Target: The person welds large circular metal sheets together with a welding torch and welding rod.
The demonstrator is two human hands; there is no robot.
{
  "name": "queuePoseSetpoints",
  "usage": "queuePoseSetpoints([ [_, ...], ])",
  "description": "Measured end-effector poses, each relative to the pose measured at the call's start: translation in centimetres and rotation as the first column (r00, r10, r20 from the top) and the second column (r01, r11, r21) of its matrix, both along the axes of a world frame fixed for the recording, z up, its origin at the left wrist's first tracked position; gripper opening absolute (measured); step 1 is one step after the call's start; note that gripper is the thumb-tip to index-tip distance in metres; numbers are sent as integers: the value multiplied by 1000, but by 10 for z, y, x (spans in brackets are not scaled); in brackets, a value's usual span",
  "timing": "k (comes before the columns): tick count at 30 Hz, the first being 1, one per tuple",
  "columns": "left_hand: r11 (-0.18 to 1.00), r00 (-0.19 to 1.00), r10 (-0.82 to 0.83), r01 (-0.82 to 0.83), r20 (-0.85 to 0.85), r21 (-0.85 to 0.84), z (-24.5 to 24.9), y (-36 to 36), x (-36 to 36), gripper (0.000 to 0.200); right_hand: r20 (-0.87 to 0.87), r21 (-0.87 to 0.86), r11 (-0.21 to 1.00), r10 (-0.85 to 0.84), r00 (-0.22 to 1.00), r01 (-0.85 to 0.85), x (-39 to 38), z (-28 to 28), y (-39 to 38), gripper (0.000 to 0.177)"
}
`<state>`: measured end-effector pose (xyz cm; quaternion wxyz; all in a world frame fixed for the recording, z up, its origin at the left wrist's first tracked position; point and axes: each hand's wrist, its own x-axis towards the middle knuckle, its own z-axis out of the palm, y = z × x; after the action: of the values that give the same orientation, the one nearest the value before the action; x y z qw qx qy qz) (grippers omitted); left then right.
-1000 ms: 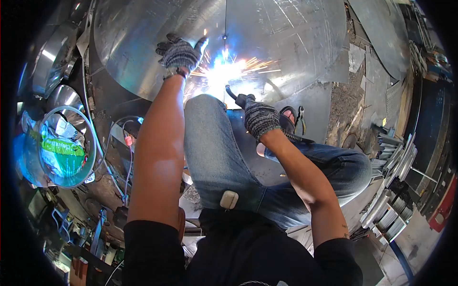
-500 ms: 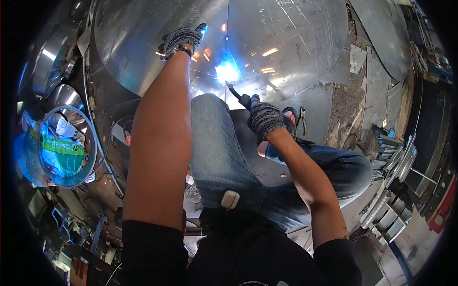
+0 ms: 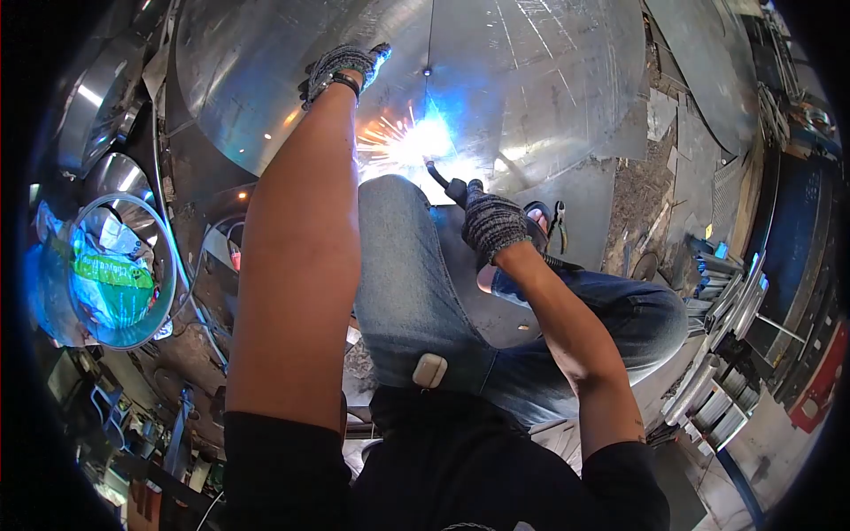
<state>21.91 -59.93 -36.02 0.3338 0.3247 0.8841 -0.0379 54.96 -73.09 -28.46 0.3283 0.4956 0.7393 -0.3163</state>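
Observation:
My right hand (image 3: 494,223), in a grey knit glove, is wrapped round the handle of a welding torch (image 3: 455,189). The torch's bent neck points up and left to a bright arc. Orange sparks spray leftward from the arc, and glare hides the nozzle tip and weld spot. A large, shiny curved metal sheet (image 3: 549,106) lies under the arc, with a straight seam running upward from it. On the sheet's left part rests my gloved left hand (image 3: 343,67), holding nothing I can see, fingers stretched out to the right.
Pliers (image 3: 558,227) lie beside my sandalled foot, right of the torch hand. On the left stands a round metal ring (image 3: 177,279) around a green and white plastic bag (image 3: 113,283). Metal sections (image 3: 722,292) are stacked at the right. A cable (image 3: 202,257) curls on the floor.
The arc and torch tip have shifted slightly right. Sparks that flew right and upward now fan out to the left. My left hand has moved a little to the right.

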Motion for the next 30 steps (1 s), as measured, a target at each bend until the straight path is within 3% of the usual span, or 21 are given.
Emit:
queuePoseSetpoints([
  [5,1000,1000,-13,13,1,18,-4,1,-3,107,19,2,998,58,998,-58,4,18,16,53],
  [8,999,1000,-25,25,3,32,-6,1,-6,107,-99,265,958,-85,991,108,22,22,54,43],
  [10,998,999,-46,46,15,45,-10,3,-9,108,-158,436,895,-23,987,90,49,9,93,39],
  [12,997,998,-58,57,26,53,-9,3,-10,108,-196,482,871,0,981,96,71,25,136,32],
  [14,997,997,-64,63,30,51,-12,4,-12,108,-86,460,888,67,994,-20,88,34,184,23],
  [17,997,998,-64,63,25,46,-12,4,-15,109,-158,186,982,-11,987,41,127,31,237,22],
  [18,997,998,-62,62,20,42,-12,3,-15,109,-162,180,983,-6,987,36,134,22,247,22],
  [19,998,998,-58,57,13,37,-12,3,-16,110,30,261,924,282,959,-280,136,9,258,24],
  [20,998,998,-55,55,4,33,-10,3,-16,110,234,279,771,523,819,-572,134,0,266,26],
  [23,999,999,-47,47,-15,2,-4,0,-12,110,61,310,756,589,806,-576,131,-33,276,25],
  [24,1000,999,25,-25,-26,9,6,-5,-3,111,46,299,762,590,806,-574,122,-39,273,25],
  [26,997,996,80,-80,-41,-5,10,-13,6,112,-159,216,960,215,963,-179,105,-51,265,26],
  [27,996,995,87,-87,-52,-1,7,-12,6,114,-408,82,996,14,913,22,99,-70,262,19],
  [28,995,993,101,-100,-64,10,4,-9,5,116,-414,81,997,14,910,22,96,-82,268,19],
  [30,989,986,144,-142,-86,29,-7,-6,0,120,-235,-252,939,-294,926,235,52,-63,263,12],
])
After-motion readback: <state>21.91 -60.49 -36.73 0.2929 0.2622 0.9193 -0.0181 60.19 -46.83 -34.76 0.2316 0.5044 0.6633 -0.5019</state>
